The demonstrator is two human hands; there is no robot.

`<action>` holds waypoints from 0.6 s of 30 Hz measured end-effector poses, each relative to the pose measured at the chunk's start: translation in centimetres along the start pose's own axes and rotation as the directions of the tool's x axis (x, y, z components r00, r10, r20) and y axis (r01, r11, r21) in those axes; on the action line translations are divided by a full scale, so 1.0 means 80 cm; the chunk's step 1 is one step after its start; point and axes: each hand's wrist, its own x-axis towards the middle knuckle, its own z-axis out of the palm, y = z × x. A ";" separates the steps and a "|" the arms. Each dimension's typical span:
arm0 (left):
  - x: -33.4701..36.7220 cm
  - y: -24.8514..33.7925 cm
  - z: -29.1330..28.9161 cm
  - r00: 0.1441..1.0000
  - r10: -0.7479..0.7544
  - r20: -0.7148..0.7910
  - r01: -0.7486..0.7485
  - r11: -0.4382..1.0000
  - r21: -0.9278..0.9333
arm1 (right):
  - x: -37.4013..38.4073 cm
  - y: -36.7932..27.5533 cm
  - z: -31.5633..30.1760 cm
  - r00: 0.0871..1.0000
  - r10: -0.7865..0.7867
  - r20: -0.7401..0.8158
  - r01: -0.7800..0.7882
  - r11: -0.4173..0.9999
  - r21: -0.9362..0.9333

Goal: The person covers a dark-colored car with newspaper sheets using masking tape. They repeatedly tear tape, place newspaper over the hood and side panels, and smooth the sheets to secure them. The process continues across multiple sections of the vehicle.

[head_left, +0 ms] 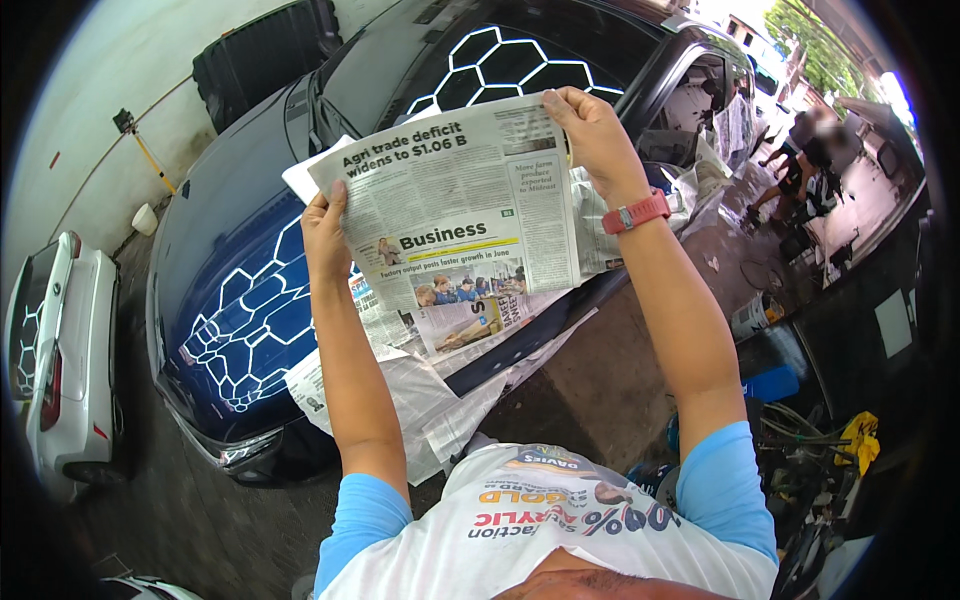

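Note:
A sheet of newspaper (450, 230) is stretched out in front of me, held up over the side of a dark blue car (230, 190). My left hand (328, 232) pinches its left edge, thumb on the front. At the top right corner my right hand (595, 140) grips the sheet, with a red watch (637, 212) on that wrist. More newspaper sheets (430, 400) cover the car's side below, and others (690, 185) hang about the door farther right. The held sheet hides part of the car behind it.
A white car (75, 350) stands at the left. Bright hexagonal light reflections show on the blue car's hood and windshield. Two people (815, 150) are at the far right. Cables and a yellow bag (860, 443) lie at the lower right. A lamp stand (145, 150) leans near the wall.

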 end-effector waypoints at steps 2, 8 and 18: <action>0.004 0.005 -0.001 0.999 0.045 -0.025 -0.043 0.996 0.082 | -0.003 -0.005 0.001 1.000 0.015 0.005 -0.014 0.992 -0.127; 0.006 0.020 0.012 0.998 0.053 -0.018 -0.052 0.997 0.060 | -0.002 0.007 -0.008 0.999 0.046 0.004 -0.046 0.995 0.093; 0.057 0.045 -0.004 0.984 0.163 -0.071 -0.145 0.968 0.204 | 0.001 -0.005 0.000 0.977 0.093 0.194 -0.095 0.996 -0.003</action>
